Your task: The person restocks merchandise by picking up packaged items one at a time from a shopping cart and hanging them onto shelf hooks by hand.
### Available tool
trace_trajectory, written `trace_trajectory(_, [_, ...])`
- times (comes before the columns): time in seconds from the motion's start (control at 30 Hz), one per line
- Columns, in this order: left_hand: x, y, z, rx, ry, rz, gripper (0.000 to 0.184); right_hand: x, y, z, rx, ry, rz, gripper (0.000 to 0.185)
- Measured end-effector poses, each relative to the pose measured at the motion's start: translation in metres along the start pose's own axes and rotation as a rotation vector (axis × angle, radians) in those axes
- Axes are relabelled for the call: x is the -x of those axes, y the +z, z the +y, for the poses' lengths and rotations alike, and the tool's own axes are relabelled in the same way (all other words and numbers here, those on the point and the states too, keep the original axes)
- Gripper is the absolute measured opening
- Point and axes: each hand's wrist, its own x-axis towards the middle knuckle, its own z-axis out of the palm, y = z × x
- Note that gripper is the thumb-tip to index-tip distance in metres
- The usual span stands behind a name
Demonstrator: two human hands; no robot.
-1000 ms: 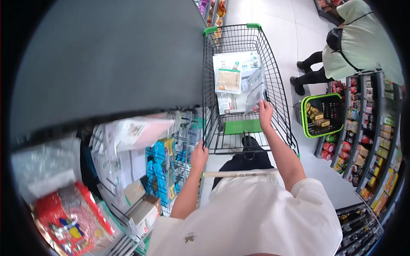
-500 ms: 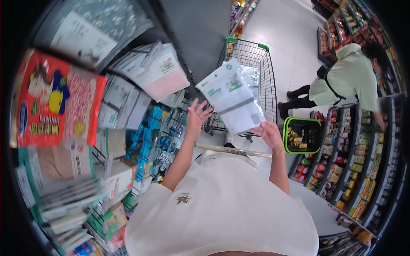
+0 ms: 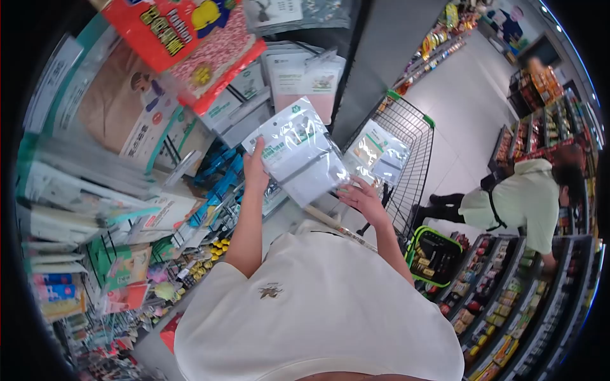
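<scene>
A flat clear-plastic pack (image 3: 302, 155) of folded pale grey fabric, with a white and green printed label, is held tilted in front of my chest. My left hand (image 3: 255, 170) is closed on its left edge, thumb over the front. At the lower right corner, my right hand (image 3: 363, 202) has its fingers bent against the plastic. Behind the pack, similar packs (image 3: 318, 82) hang on the display rack. Another pack (image 3: 376, 152) with a printed label lies in the wire shopping cart (image 3: 413, 165) just beyond my right hand.
A red pack (image 3: 165, 38) and several fabric packs hang close on the left. A light wooden stick (image 3: 333, 222) crosses at my waist. To the right are a green-rimmed black basket (image 3: 435, 257), stocked shelves (image 3: 502, 292) and a person in pale green (image 3: 518, 197) bending toward them.
My left hand, open and apart from the pack before, now grips its left edge. The pack has shifted left and down, exposing the one in the cart. The view has turned toward the rack.
</scene>
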Motion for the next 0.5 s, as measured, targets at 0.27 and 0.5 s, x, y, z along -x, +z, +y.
trace_trajectory(0.27, [0.001, -0.015, 0.074, -0.328, 0.265, -0.011, 0.05, -0.05, 0.044, -0.004, 0.429, -0.148, -0.199, 0.058])
trace_trajectory(0.5, [-0.011, -0.008, 0.088, -0.42, 0.315, 0.006, 0.049, -0.054, 0.059, 0.002, 0.521, -0.144, -0.229, 0.056])
